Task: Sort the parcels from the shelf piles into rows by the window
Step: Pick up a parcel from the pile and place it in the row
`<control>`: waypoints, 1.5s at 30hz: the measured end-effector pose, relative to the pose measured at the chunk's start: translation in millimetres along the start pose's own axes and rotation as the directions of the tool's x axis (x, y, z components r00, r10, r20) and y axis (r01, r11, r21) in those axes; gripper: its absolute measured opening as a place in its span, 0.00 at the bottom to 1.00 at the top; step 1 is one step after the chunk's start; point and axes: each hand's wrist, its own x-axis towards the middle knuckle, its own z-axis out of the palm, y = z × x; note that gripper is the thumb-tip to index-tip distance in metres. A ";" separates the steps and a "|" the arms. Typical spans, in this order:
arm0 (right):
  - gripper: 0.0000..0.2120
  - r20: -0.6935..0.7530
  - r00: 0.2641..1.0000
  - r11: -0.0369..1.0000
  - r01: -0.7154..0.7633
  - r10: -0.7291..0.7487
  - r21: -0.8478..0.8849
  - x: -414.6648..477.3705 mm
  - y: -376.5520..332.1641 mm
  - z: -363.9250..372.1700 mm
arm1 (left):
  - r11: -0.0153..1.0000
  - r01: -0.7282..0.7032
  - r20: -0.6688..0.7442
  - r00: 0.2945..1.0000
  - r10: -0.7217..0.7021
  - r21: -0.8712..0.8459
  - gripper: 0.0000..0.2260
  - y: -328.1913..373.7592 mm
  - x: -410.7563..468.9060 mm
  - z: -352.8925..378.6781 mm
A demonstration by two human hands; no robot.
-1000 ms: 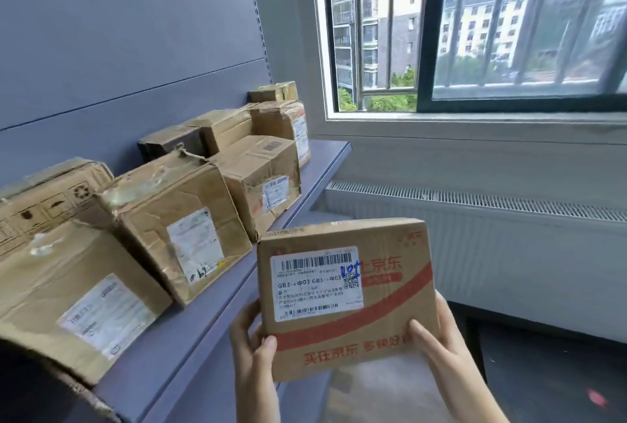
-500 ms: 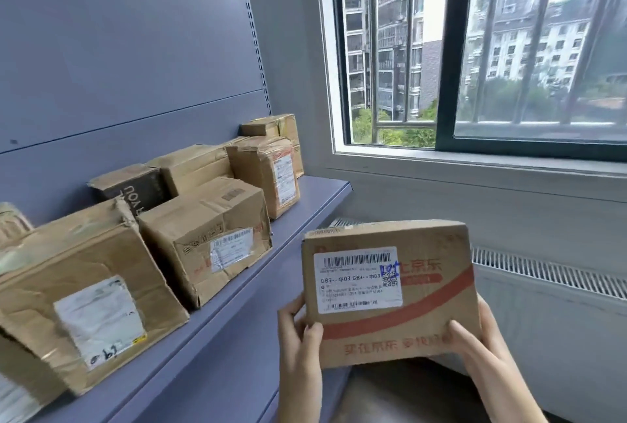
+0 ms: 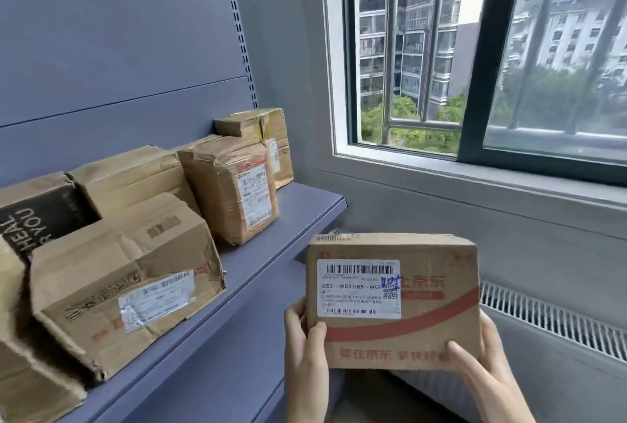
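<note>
I hold a brown cardboard parcel (image 3: pixel 437 314) with red print and a white barcode label in front of me, just past the right end of the shelf. My left hand (image 3: pixel 305 344) grips its lower left corner, thumb on the front face. My right hand (image 3: pixel 481 365) grips its lower right corner, thumb on the front too. Several worn cardboard parcels stand in rows on the blue-grey shelf (image 3: pixel 288 219): a dented one (image 3: pixel 125 283) nearest me, a taped one (image 3: pixel 234 188) farther along, and one (image 3: pixel 261 137) by the wall next to the window (image 3: pixel 475 59).
The shelf's blue-grey back panel (image 3: pixel 118 49) rises on the left. A white radiator (image 3: pixel 556 331) with a grille top runs under the window sill (image 3: pixel 475 181), right behind the held parcel. A black-printed box (image 3: pixel 37 219) stands at the back left of the shelf.
The view has moved forward along the shelf toward the window. The parcel stays in both hands and now sits closer to the shelf's right end.
</note>
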 end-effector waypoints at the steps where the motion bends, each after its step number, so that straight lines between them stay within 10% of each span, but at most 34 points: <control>1: 0.29 0.005 1.000 1.000 0.003 -0.003 -0.001 18.5 2.0 1.0 | 1.000 -0.005 -0.009 1.000 0.005 -0.002 0.11 -0.5 15.4 6.0; 15: 0.29 0.161 0.987 0.999 -0.035 0.028 0.039 244.5 18.0 23.0 | 0.998 -0.063 -0.071 0.995 0.064 0.019 0.08 5.2 195.9 57.5; 28: 0.27 0.521 0.852 0.998 -0.049 0.056 -0.028 404.3 34.8 53.0 | 0.990 -0.078 -0.419 0.900 0.121 0.118 0.19 -1.8 280.2 95.3; 45: 0.28 0.655 0.754 0.995 -0.096 0.060 0.019 481.2 81.4 90.1 | 0.910 0.167 -0.618 0.778 0.115 0.379 0.18 -16.7 323.5 105.6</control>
